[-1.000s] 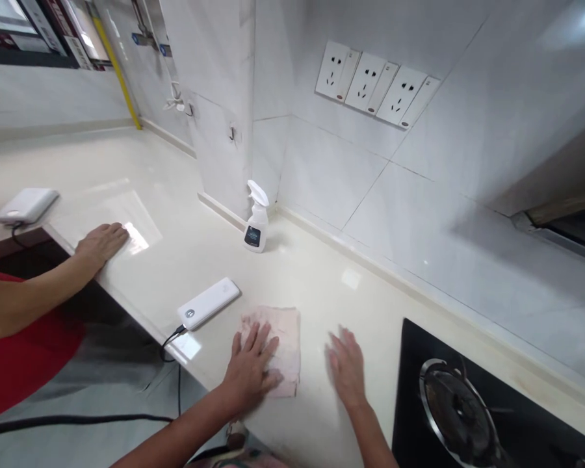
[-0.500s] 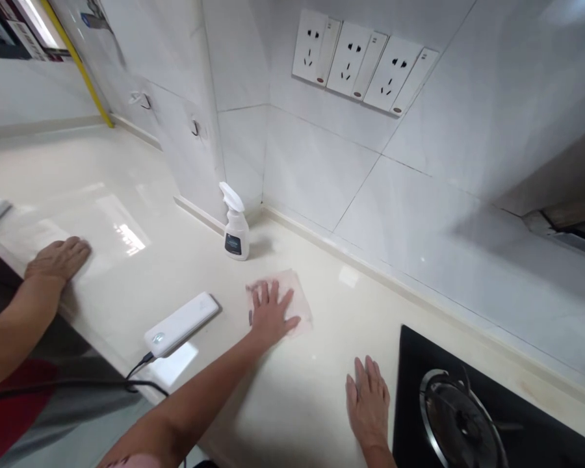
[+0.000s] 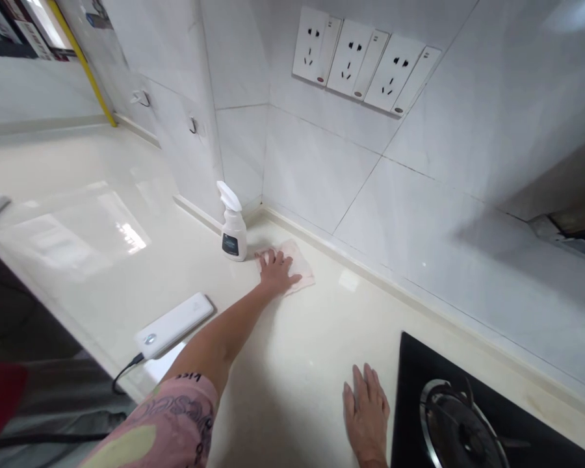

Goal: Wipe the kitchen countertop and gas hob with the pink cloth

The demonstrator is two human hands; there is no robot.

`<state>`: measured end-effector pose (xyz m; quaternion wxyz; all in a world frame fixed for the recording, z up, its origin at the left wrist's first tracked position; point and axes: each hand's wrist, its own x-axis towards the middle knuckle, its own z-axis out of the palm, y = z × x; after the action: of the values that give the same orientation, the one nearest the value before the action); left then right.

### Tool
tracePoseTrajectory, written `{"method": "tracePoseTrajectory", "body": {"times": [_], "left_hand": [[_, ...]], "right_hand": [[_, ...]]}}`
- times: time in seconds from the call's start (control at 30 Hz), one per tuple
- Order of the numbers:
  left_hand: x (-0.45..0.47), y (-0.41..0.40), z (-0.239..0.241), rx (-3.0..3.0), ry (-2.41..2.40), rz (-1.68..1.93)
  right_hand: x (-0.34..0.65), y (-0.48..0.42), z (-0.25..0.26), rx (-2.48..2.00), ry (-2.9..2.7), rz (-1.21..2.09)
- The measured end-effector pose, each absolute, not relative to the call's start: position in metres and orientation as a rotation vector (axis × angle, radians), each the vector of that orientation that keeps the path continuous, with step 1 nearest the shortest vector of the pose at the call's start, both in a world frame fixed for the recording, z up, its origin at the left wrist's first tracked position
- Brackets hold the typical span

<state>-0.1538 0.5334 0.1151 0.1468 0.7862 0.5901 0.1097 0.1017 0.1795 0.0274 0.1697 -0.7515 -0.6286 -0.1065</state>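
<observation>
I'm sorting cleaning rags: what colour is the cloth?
The cloth is pale pink, clearest in the head view.

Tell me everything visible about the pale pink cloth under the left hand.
The pale pink, thin-looking fabric cloth lies spread on the glossy cream countertop, lightly creased. The bare left hand rests on it, fingers spread, hiding part of it. In the picture, it sits just right of the dark-labelled white plastic spray bottle, near the pale marbled wall.

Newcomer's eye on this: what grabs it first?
Probably the left hand, spread on a pink cloth beside the white spray bottle, near picture centre. Next, the black stove at lower right, with the right hand just left of it. Then three sockets at the top.
</observation>
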Motion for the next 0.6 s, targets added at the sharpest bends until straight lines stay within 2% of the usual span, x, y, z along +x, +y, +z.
{"method": "tracePoseTrajectory", "body": {"times": [0.2,0.4,0.5,0.6], "left_hand": [[-0.191,0.391,0.1,2.303,1.647,0.316],[-0.277,0.23,0.079,2.476,1.558,0.282],[-0.323,0.198,0.078,2.452,1.683,0.22],[-0.346,0.201,0.084,2.354,1.842,0.213]], "right_hand": [[0.104,0.177,0.029,-2.152,-1.76,-0.299],[0.103,0.172,0.035,-2.162,-1.736,-0.2],[0.104,0.171,0.036,-2.171,-1.719,-0.169],[0.104,0.17,0.037,-2.189,-1.698,-0.128]]}}
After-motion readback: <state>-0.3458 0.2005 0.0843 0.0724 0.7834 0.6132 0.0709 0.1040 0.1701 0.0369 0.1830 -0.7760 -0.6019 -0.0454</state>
